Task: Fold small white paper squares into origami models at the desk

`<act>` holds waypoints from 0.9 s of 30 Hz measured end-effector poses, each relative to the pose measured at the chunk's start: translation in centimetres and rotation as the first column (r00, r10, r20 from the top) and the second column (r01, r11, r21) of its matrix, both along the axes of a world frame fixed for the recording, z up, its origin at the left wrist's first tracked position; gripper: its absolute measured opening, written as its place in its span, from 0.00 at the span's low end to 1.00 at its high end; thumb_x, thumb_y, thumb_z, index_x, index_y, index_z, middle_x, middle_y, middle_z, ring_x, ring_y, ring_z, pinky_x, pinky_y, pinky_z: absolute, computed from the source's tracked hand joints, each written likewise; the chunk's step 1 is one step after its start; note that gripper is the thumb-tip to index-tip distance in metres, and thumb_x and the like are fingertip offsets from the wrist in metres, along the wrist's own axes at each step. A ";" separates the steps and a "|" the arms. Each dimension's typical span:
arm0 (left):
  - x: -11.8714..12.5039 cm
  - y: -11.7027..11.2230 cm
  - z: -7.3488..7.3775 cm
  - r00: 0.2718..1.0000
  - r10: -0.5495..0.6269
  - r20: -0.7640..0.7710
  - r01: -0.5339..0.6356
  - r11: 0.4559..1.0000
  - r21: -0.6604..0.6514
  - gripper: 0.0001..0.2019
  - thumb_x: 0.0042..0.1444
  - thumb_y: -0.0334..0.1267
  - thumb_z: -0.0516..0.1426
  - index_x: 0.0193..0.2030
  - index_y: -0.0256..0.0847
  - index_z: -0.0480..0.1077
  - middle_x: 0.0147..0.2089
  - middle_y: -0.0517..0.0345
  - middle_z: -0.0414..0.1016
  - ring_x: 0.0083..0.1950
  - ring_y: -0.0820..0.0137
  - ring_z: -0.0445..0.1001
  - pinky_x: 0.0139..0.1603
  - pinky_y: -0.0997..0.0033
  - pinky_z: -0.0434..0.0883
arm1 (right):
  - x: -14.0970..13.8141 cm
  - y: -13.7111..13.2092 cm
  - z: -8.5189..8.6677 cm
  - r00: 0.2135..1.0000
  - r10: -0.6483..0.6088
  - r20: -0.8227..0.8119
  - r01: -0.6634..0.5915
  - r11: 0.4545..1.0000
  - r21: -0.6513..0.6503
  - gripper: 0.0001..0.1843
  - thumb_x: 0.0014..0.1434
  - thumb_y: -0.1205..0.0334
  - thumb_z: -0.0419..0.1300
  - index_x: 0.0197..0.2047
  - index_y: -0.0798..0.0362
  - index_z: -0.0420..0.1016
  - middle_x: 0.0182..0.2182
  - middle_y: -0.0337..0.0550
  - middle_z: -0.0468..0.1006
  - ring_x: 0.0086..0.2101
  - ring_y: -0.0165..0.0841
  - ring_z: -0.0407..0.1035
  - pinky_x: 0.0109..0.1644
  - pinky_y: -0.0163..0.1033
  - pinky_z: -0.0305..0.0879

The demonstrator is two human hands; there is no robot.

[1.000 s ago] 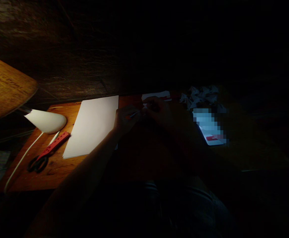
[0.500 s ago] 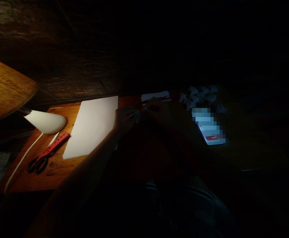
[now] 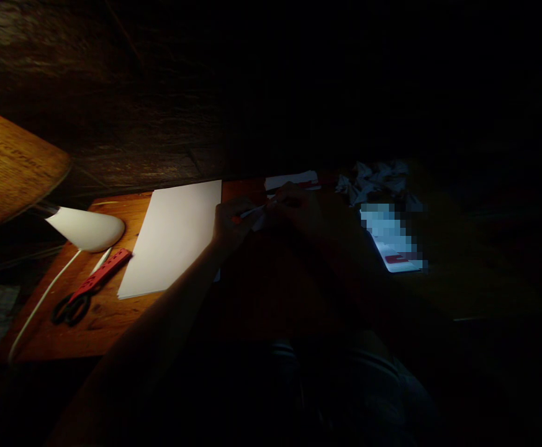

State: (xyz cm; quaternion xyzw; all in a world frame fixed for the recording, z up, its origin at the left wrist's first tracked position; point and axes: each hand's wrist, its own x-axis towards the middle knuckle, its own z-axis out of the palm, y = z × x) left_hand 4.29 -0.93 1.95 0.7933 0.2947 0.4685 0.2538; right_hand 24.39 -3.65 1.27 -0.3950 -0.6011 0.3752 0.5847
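Note:
Dim light falls on my left hand point(image 3: 232, 218), closed with its fingertips pinching a small piece of white paper point(image 3: 257, 218). From the other side my right hand point(image 3: 298, 208), deep in shadow, has its fingers closed at the same piece. The paper looks folded, though its exact shape is too dark to make out. Just left of my left hand lies a stack of white sheets point(image 3: 175, 239), partly covered by my forearm. Beyond my right hand are some white paper strips point(image 3: 292, 180) with a red mark.
On the wooden table point(image 3: 112, 335) at left are scissors with black handles and a red blade cover point(image 3: 100, 273), and a white lamp base point(image 3: 89, 230) with a cord point(image 3: 42, 304). A lit phone point(image 3: 392, 242) lies right, near several folded paper pieces point(image 3: 377, 180).
The small paper between my fingers has turned slightly and shows a bit more white below. Both hands stay nearly in place, with small finger movements.

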 end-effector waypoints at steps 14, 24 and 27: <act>0.1 0.7 -1.0 0.973 0.120 0.199 -0.011 0.880 -0.475 0.19 0.48 0.53 0.71 0.26 0.38 0.77 0.25 0.61 0.72 0.28 0.74 0.67 0.28 0.74 0.61 | 0.0 -0.8 0.6 1.000 0.006 0.018 -0.001 0.967 -0.254 0.10 0.54 0.52 0.69 0.30 0.49 0.80 0.32 0.41 0.82 0.37 0.36 0.74 0.46 0.42 0.70; 0.3 0.6 -1.0 0.956 0.145 0.255 0.033 0.810 -0.585 0.18 0.47 0.50 0.70 0.23 0.38 0.74 0.24 0.61 0.69 0.27 0.74 0.65 0.30 0.73 0.57 | -0.1 -0.6 0.4 0.982 -0.062 0.178 0.108 0.959 -0.262 0.09 0.53 0.51 0.66 0.30 0.47 0.80 0.32 0.41 0.83 0.38 0.40 0.76 0.48 0.46 0.72; 0.4 0.6 -1.0 0.938 0.149 0.314 0.086 0.776 -0.624 0.17 0.44 0.50 0.71 0.23 0.38 0.76 0.25 0.59 0.72 0.28 0.72 0.67 0.31 0.72 0.60 | 0.0 -1.2 1.2 0.968 -0.055 0.244 0.120 0.958 -0.261 0.10 0.55 0.50 0.64 0.31 0.47 0.80 0.32 0.43 0.84 0.37 0.42 0.78 0.44 0.46 0.73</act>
